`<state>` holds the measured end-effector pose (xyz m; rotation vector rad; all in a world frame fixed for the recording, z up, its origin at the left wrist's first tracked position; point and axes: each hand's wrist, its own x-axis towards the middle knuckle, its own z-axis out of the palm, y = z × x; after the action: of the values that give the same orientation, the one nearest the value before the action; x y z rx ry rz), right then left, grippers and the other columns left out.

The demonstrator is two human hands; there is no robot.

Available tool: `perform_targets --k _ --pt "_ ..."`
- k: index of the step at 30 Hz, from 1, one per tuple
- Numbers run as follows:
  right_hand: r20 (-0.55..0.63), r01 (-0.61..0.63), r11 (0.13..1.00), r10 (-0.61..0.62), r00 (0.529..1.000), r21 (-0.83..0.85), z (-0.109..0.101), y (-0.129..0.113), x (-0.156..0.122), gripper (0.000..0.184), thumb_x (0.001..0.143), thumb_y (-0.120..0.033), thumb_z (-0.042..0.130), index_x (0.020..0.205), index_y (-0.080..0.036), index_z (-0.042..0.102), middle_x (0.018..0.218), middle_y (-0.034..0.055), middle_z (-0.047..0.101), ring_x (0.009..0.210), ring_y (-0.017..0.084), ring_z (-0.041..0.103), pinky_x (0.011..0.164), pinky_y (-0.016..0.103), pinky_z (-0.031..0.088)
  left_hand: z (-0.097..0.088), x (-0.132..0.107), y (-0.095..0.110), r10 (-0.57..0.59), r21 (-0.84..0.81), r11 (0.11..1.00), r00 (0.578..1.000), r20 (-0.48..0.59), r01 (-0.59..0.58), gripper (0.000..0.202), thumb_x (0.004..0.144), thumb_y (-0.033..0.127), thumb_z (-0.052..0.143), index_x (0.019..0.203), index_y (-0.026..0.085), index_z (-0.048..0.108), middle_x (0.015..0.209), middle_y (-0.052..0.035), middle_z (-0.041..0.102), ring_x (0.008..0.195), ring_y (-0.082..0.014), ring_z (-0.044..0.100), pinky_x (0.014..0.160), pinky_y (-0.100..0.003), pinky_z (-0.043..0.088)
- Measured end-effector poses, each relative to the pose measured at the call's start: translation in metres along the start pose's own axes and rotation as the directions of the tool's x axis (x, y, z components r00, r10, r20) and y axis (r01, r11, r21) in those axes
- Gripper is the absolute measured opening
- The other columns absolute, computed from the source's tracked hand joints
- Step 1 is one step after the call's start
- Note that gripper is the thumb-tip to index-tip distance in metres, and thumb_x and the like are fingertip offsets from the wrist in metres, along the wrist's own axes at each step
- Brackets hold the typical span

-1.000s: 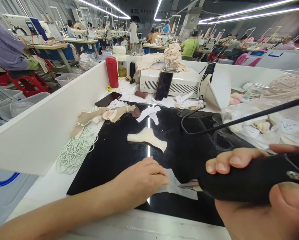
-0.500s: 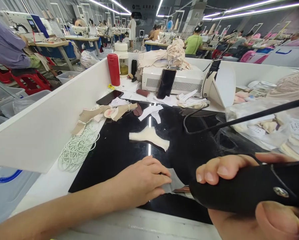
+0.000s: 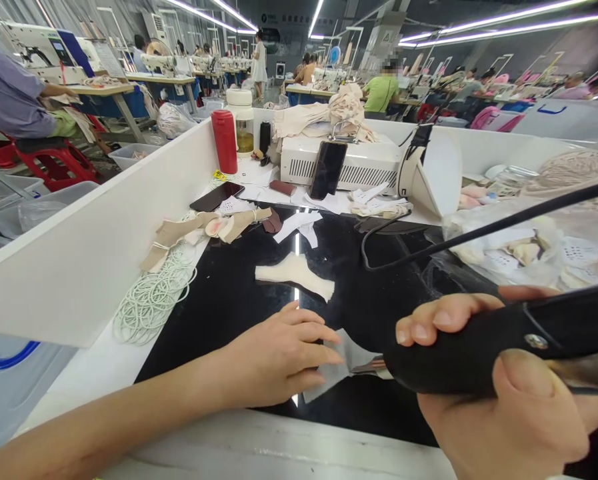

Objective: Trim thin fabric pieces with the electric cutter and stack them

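Note:
My left hand (image 3: 283,360) lies with fingers extended and slightly apart, fingertips on or just over a thin grey-white piece (image 3: 336,377) on the black work surface. My right hand (image 3: 519,413) is closed around a black handheld tool (image 3: 459,353) with a metal rivet; its exact kind is unclear. The tool's rounded end covers the right edge of the grey-white piece, where thin brownish layers show. How the tool touches it is hidden. Ahead of my left hand, a cream curved fabric piece (image 3: 296,273) rests apart from both hands.
White paper pieces (image 3: 299,227) lie farther back. At left are a coil of pale green cord (image 3: 153,300) and beige scraps (image 3: 179,233). A propped phone (image 3: 329,170) leans on a white vented box (image 3: 363,175). A black cable (image 3: 479,237) crosses the right side.
My left fingers have spread and loosened, and more of the grey-white piece shows beneath them. The tool in my right hand has tilted slightly. The whole view has shifted a little.

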<state>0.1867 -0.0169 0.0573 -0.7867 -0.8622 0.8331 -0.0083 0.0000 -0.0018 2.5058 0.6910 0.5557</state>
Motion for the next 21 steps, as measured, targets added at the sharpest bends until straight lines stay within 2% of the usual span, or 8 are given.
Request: perform_targets --k 3,5,9,13,21 --pt "-0.016 -0.004 1.0 0.004 1.0 0.003 -0.002 -0.002 0.001 0.052 0.059 -0.043 0.095 0.099 -0.029 0.064 0.068 -0.0058 0.063 0.055 0.017 0.056 0.05 0.032 0.054 -0.004 -0.001 0.0 -0.058 -0.058 0.996 0.994 0.088 0.064 0.034 0.093 0.027 0.076 0.126 0.028 0.071 0.146 -0.0044 0.062 0.14 -0.0304 0.05 0.124 -0.06 0.026" --pt "-0.008 -0.038 0.999 0.038 0.999 0.025 -0.002 -0.005 -0.002 0.054 0.058 -0.041 0.096 0.099 -0.029 0.064 0.068 -0.006 0.063 0.056 0.017 0.057 0.052 0.031 0.055 -0.006 -0.002 0.0 -0.074 -0.081 0.993 0.99 0.123 0.084 0.041 0.09 0.028 0.08 0.129 0.03 0.069 0.148 -0.0037 0.061 0.144 -0.0318 0.048 0.125 -0.063 0.023" --pt "0.066 -0.107 0.993 0.103 0.992 0.049 0.001 -0.011 -0.01 0.052 0.06 -0.038 0.098 0.099 -0.031 0.064 0.068 -0.0062 0.065 0.056 0.016 0.059 0.05 0.029 0.058 -0.007 -0.004 -0.003 -0.069 -0.084 0.993 0.985 0.155 0.083 0.045 0.089 0.031 0.081 0.132 0.031 0.067 0.15 -0.0039 0.059 0.146 -0.0326 0.045 0.124 -0.065 0.023" --pt "0.096 -0.111 0.993 0.106 0.99 0.043 0.004 -0.011 -0.017 0.049 0.065 -0.042 0.096 0.1 -0.031 0.063 0.069 -0.0047 0.066 0.057 0.015 0.06 0.05 0.029 0.059 -0.008 -0.004 -0.004 -0.065 -0.083 0.993 0.985 0.16 0.079 0.046 0.089 0.032 0.081 0.132 0.031 0.067 0.151 -0.004 0.058 0.145 -0.0327 0.045 0.124 -0.064 0.023" --pt "0.139 -0.1 0.995 0.098 0.985 0.008 0.001 -0.009 -0.014 0.046 0.068 -0.039 0.093 0.1 -0.03 0.062 0.069 -0.0043 0.066 0.058 0.016 0.062 0.054 0.031 0.06 -0.009 -0.003 -0.004 -0.053 -0.089 0.994 0.986 0.161 0.068 0.047 0.088 0.033 0.082 0.132 0.031 0.068 0.15 -0.0045 0.06 0.145 -0.0336 0.046 0.123 -0.066 0.024"
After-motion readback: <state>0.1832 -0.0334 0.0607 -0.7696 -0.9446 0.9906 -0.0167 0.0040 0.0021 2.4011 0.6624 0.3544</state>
